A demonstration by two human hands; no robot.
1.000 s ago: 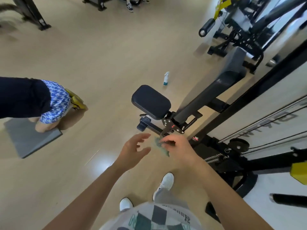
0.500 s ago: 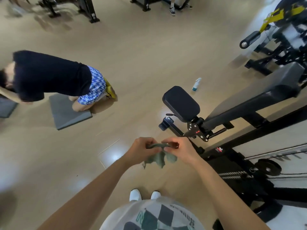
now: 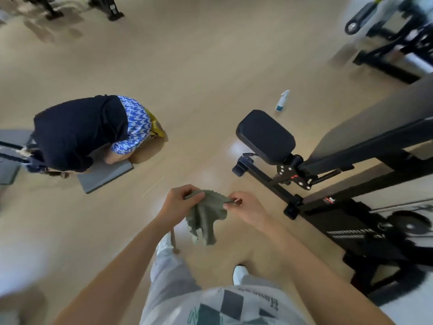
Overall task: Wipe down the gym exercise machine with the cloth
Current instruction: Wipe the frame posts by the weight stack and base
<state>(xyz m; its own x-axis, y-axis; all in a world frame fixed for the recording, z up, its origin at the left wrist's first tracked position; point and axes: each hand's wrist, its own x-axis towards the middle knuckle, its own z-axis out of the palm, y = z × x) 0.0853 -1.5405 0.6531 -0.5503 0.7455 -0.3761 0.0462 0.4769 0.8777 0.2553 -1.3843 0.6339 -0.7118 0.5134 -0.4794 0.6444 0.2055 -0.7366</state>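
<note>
Holding a grey-green cloth point(image 3: 206, 214) between both hands, the person whose head camera I am watching stands on a tan floor point(image 3: 210, 55) beside a black exercise machine point(image 3: 351, 151).

The left hand point(image 3: 180, 202) grips one top corner of the cloth in curled fingers. The right hand point(image 3: 246, 208) pinches the opposite corner between thumb and fingertips. The hands are a little apart, and the cloth sags and hangs loose below them, in the air and touching nothing else.

A second ago only the right hand held the cloth, bunched small, while the left hand was open beside it. The left hand has since closed on the cloth and the two hands have drawn it wider. I judge that the cloth is being opened out for use and that no wiping has begun.

From the hands, the machine's padded black pad point(image 3: 266, 137) sits at about 2 o'clock, near but apart from the cloth. The long dark frame runs off toward 3 o'clock.

A small white and blue spray bottle point(image 3: 282, 100) stands on the floor at 1 o'clock, beyond the pad. At 10 o'clock another person point(image 3: 79, 132) kneels bent over on a grey mat point(image 3: 105, 175), well apart from the hands.
</note>
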